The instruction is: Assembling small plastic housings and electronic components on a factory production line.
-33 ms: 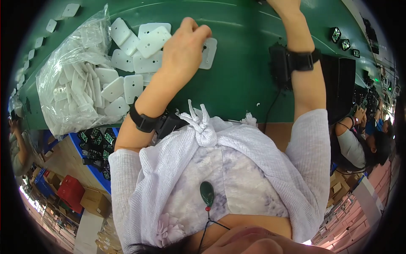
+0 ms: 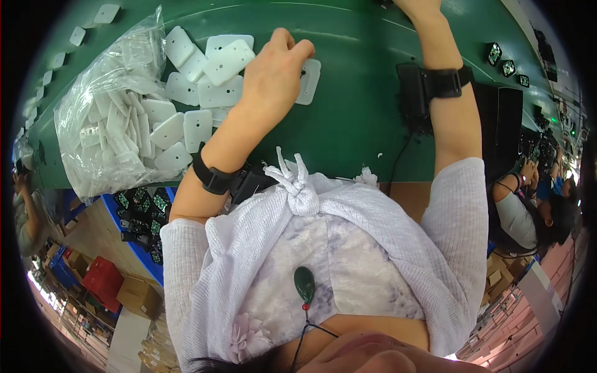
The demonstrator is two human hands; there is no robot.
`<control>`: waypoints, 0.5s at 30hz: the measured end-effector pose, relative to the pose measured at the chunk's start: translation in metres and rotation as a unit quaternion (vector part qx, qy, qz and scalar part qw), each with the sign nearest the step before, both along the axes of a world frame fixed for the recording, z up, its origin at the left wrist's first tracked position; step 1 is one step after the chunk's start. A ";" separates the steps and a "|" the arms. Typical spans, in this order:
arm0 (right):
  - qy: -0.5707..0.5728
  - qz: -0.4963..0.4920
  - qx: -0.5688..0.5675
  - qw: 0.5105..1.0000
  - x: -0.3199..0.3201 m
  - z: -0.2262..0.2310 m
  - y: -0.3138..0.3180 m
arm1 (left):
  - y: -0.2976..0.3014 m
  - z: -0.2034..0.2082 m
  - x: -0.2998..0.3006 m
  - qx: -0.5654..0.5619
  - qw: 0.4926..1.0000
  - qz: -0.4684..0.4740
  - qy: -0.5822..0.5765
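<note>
My left hand (image 2: 273,74) is over the green table (image 2: 354,124) with its fingers curled and pressed together. Whatever they pinch is hidden beneath the hand. A white rounded plate (image 2: 309,82) with small holes lies against the hand's right side, partly covered by it. To the hand's left, several similar white plates (image 2: 229,62) overlap in a loose heap. They spread out from a clear plastic bag (image 2: 78,130) full of more plates. My right hand (image 2: 421,7) reaches to the far edge of the picture, where its fingers are cut off. A small dark thing (image 2: 385,2) shows beside it.
Single white plates (image 2: 77,36) stand in a line along the far left. Dark square parts (image 2: 508,67) sit at the far right. Under my right forearm are a black box (image 2: 411,93) and cable. A blue bin (image 2: 146,252) of dark parts stands below the table's left edge.
</note>
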State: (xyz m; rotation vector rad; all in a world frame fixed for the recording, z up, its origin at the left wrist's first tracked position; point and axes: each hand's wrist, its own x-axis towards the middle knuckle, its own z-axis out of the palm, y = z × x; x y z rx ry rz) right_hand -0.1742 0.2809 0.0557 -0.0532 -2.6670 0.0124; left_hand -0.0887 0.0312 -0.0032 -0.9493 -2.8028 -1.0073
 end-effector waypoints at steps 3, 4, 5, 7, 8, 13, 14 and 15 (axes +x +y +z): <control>-0.227 -0.071 -0.034 0.971 -0.022 -0.009 0.030 | 0.001 0.000 0.007 0.046 0.998 0.012 0.035; -0.268 -0.071 -0.063 0.959 -0.030 -0.018 0.040 | -0.002 0.001 0.011 0.045 0.998 0.015 0.032; -0.273 -0.069 -0.063 0.958 -0.017 -0.012 0.026 | -0.007 0.005 0.016 0.033 0.998 0.024 0.041; -0.151 0.035 -0.496 0.854 0.030 0.018 -0.019 | -0.017 0.007 0.028 0.017 0.998 0.041 0.049; -0.150 0.031 -0.494 0.856 0.045 0.018 -0.020 | -0.017 0.006 0.033 -0.001 0.998 0.023 0.052; -0.154 0.122 -0.505 0.840 0.121 -0.027 -0.034 | -0.018 0.002 0.032 0.025 0.999 0.000 0.037; -0.126 0.108 -0.414 0.895 0.132 -0.032 -0.037 | -0.018 0.001 0.031 0.029 0.998 -0.028 0.050; -0.098 0.092 -0.317 0.939 0.141 -0.036 -0.039 | -0.018 0.000 0.029 0.033 0.996 -0.055 0.064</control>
